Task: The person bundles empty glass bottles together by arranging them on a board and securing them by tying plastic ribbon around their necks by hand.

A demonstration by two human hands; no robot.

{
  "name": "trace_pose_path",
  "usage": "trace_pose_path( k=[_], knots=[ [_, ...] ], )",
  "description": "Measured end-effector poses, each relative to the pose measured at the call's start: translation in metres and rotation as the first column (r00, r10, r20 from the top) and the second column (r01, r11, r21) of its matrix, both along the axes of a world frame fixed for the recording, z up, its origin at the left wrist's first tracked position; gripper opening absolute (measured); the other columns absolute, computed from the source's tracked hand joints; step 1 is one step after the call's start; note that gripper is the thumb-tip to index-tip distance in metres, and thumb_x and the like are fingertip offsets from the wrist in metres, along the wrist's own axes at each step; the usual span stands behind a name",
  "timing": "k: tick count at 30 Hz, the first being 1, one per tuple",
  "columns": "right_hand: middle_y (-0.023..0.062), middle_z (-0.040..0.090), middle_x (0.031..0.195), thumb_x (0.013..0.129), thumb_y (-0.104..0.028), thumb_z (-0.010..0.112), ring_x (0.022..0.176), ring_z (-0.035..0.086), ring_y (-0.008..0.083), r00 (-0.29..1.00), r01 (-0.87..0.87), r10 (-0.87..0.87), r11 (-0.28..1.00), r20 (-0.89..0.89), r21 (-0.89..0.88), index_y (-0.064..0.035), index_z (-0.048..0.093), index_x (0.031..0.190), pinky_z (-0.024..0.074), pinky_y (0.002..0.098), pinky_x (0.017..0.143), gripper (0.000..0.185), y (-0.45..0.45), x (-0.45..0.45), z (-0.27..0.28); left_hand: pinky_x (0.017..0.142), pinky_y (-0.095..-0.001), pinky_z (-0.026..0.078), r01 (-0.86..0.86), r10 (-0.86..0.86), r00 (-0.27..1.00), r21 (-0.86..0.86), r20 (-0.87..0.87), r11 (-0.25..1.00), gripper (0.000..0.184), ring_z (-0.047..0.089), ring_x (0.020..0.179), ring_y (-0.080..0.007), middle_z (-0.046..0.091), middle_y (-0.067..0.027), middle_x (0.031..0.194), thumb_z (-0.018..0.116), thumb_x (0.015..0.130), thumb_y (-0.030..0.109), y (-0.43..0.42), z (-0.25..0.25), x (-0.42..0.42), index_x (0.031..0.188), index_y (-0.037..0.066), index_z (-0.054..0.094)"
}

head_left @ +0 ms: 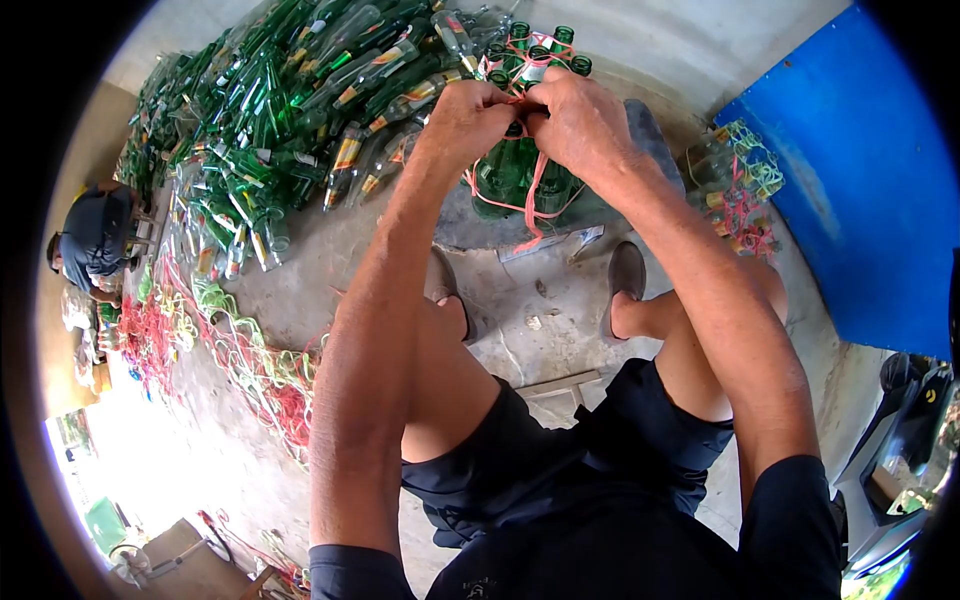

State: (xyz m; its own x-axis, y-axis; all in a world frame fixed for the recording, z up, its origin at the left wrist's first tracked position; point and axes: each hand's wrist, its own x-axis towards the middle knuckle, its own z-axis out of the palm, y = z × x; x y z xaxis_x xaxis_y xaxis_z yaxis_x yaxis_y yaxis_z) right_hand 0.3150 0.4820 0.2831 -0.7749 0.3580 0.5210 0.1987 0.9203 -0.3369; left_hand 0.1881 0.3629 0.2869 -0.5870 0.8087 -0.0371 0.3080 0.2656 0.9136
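Several green glass bottles [502, 178] stand upright in a bundle between my feet, on a dark flat slab [465, 228]. Pink plastic twine [531, 205] runs around their sides and between their necks, with a loose end hanging at the front. Over the near side of the bundle, my left hand [466, 120] pinches the twine with its fingers closed. My right hand [582, 118] is beside it, fingers bent and closed on the twine too. The two hands almost meet, and their fingertips are partly hidden.
A big heap of loose bottles [270, 110] fills the back left. Tangled red and green twine [270, 375] lies on the floor at left. A co-worker [95, 235] bends at the far left. A blue panel [850, 180] stands at right, near more twine [745, 185].
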Motion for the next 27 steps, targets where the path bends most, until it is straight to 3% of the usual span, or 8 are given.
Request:
trace_pose_path(
  k=[6, 12, 15, 18, 24, 27],
  knots=[
    [0.0105, 0.066, 0.088, 0.078, -0.011, 0.07, 0.082, 0.07, 0.0355, 0.999, 0.023, -0.02, 0.997, -0.047, 0.067, -0.0088, 0.07, 0.078, 0.0556, 0.0489, 0.067, 0.002, -0.003, 0.0, -0.006, 0.065, -0.0287, 0.043, 0.052, -0.052, 0.999, 0.035, 0.002, 0.998, 0.028, 0.054, 0.074, -0.0104, 0.067, -0.0031, 0.082, 0.067, 0.092, 0.018, -0.001, 0.001, -0.003, 0.109, -0.002, 0.078],
    [0.008, 0.065, 0.09, 0.079, -0.013, 0.071, 0.08, 0.068, 0.0345, 0.996, 0.003, -0.003, 1.0, -0.086, 0.007, -0.0101, 0.07, 0.082, 0.0548, 0.0474, 0.067, 0.004, -0.003, 0.001, -0.004, 0.064, -0.0282, 0.044, 0.04, -0.039, 0.999, 0.021, -0.021, 0.999, 0.029, 0.056, 0.073, -0.0103, 0.068, -0.0038, 0.083, 0.068, 0.092, 0.019, -0.002, -0.002, -0.007, 0.108, -0.002, 0.078],
    [0.0075, 0.066, 0.097, 0.084, -0.012, 0.069, 0.089, 0.068, 0.0323, 0.999, 0.03, -0.028, 0.993, 0.02, -0.116, -0.0086, 0.074, 0.093, 0.0538, 0.0428, 0.075, 0.012, -0.008, 0.006, 0.003, 0.07, -0.0344, 0.054, 0.011, -0.01, 0.999, 0.027, -0.042, 1.0, 0.027, 0.07, 0.077, -0.0189, 0.075, -0.0149, 0.081, 0.066, 0.086, 0.015, 0.0, -0.004, -0.008, 0.101, -0.005, 0.078],
    [0.007, 0.067, 0.091, 0.081, -0.016, 0.07, 0.082, 0.069, 0.033, 0.997, 0.008, -0.017, 0.992, -0.074, -0.126, -0.01, 0.072, 0.086, 0.0552, 0.0448, 0.07, 0.008, -0.002, 0.003, -0.005, 0.067, -0.0291, 0.047, 0.042, -0.042, 0.999, 0.044, -0.003, 0.998, 0.029, 0.061, 0.077, -0.0108, 0.07, -0.0053, 0.085, 0.068, 0.09, 0.018, -0.001, -0.006, -0.01, 0.108, -0.003, 0.078],
    [0.0084, 0.068, 0.092, 0.083, -0.016, 0.067, 0.083, 0.07, 0.0312, 0.999, -0.034, 0.027, 0.945, -0.026, -0.325, -0.0083, 0.074, 0.088, 0.0554, 0.0424, 0.074, 0.012, 0.007, 0.006, -0.008, 0.072, -0.0294, 0.05, 0.071, -0.067, 0.994, 0.036, -0.09, 0.997, 0.027, 0.064, 0.08, -0.0121, 0.072, -0.0066, 0.088, 0.067, 0.091, 0.015, 0.001, -0.004, -0.009, 0.107, -0.004, 0.078],
    [0.0104, 0.067, 0.091, 0.084, -0.014, 0.067, 0.082, 0.069, 0.0326, 0.999, -0.044, 0.038, 0.95, -0.025, -0.308, -0.0067, 0.072, 0.089, 0.0556, 0.0429, 0.073, 0.01, 0.005, 0.007, -0.004, 0.075, -0.029, 0.052, 0.066, -0.065, 0.995, 0.018, -0.079, 0.998, 0.026, 0.066, 0.082, -0.013, 0.073, -0.0078, 0.09, 0.066, 0.092, 0.014, 0.004, -0.007, -0.01, 0.108, -0.003, 0.077]
  ],
)
